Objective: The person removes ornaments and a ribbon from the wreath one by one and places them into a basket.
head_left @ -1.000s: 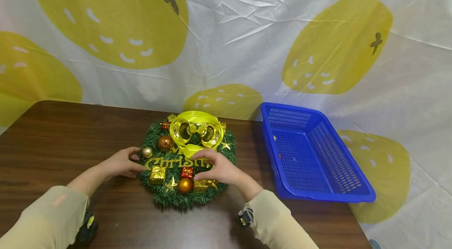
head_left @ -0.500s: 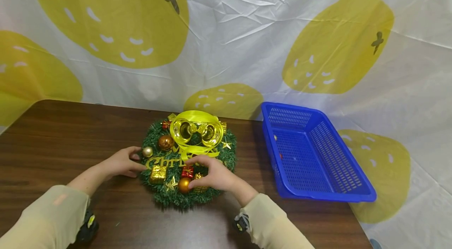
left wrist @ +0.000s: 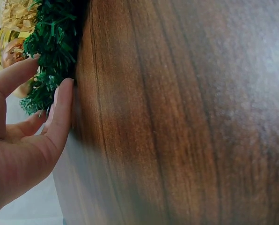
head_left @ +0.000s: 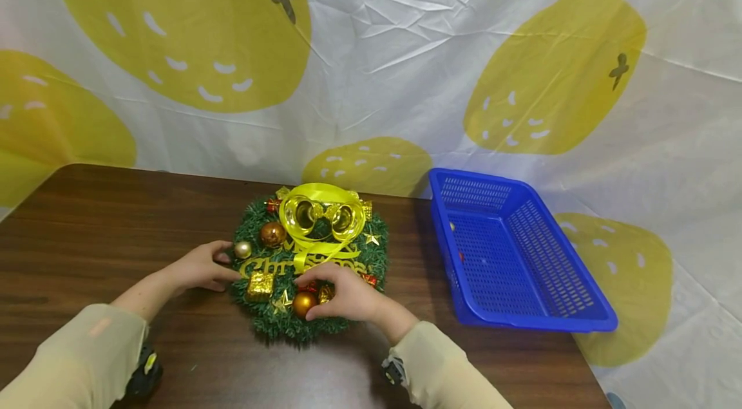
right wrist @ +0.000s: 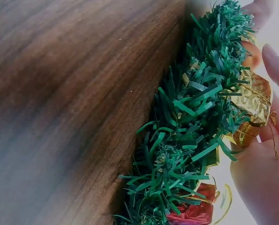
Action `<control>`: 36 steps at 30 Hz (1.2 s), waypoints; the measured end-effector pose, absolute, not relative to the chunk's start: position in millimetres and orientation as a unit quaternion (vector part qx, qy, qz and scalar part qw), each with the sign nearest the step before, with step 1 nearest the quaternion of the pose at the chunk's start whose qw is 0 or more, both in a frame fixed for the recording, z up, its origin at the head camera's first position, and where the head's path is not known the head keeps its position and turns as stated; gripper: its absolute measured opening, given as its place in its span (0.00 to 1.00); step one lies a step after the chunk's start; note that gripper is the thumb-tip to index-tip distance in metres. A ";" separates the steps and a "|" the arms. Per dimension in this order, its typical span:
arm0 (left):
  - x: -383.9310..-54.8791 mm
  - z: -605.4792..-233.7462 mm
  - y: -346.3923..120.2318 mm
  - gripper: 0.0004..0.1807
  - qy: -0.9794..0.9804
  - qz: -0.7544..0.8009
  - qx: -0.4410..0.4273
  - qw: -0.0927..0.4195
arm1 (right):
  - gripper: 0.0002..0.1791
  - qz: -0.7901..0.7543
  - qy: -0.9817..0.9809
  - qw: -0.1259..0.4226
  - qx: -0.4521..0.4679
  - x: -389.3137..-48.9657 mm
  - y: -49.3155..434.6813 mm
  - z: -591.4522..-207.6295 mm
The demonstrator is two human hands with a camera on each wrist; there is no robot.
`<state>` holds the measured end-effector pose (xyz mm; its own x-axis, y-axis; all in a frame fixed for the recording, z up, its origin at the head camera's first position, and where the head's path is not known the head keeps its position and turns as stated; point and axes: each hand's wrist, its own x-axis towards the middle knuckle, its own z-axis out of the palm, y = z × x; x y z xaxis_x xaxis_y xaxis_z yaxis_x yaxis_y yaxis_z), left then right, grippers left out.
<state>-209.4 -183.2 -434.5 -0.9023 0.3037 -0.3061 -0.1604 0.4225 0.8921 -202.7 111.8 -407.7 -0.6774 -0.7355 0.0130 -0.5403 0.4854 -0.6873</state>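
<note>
A green Christmas wreath point(head_left: 301, 332) lies on the table, decorated with baubles, stars, small gift boxes, gold lettering and a yellow ribbon point(head_left: 319, 191) with two gold bells point(head_left: 298, 217). My left hand point(head_left: 199, 267) rests at its left edge, fingers extended against the greenery by a pale gold bauble point(head_left: 243, 250); in the left wrist view its fingertips touch the fringe. Over the lower right part is my right hand point(head_left: 348, 293), thumb and fingers spread in a curve. The thumb is beside an orange-gold bauble point(head_left: 304, 304). A gold gift box point(right wrist: 254, 96) sits beneath the palm.
A blue plastic basket point(head_left: 536, 322) stands to the right, with a few small items at its left inner side. The brown wooden table point(head_left: 145, 209) extends around the wreath. Behind it hangs a white cloth point(head_left: 371, 61) printed with yellow fruit.
My right hand has moved left and slightly down across the wreath, away from the yellow ribbon tail, which now lies lower over the lettering. My left hand has stayed put.
</note>
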 end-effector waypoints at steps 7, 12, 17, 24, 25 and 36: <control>-208.6 -433.8 -182.6 0.48 0.814 0.537 0.047 0.216 | 0.27 -0.305 0.856 0.128 -0.397 -203.1 111.2 -409.0; -208.8 -433.0 -182.4 0.48 0.815 0.536 0.047 0.217 | 0.25 -0.279 0.853 0.098 -0.431 -202.8 110.4 -410.1; -208.9 -432.5 -182.6 0.48 0.817 0.532 0.047 0.216 | 0.24 -0.259 0.853 0.083 -0.446 -201.5 109.6 -410.7; -208.3 -433.5 -181.5 0.49 0.818 0.532 0.042 0.214 | 0.24 -0.263 0.856 0.090 -0.435 -202.2 109.4 -410.0; -208.1 -433.3 -181.4 0.49 0.819 0.531 0.042 0.214 | 0.24 -0.265 0.857 0.093 -0.432 -202.3 109.7 -409.6; -208.9 -433.1 -182.9 0.47 0.819 0.530 0.046 0.216 | 0.23 -0.313 0.853 0.114 -0.403 -203.8 113.9 -404.2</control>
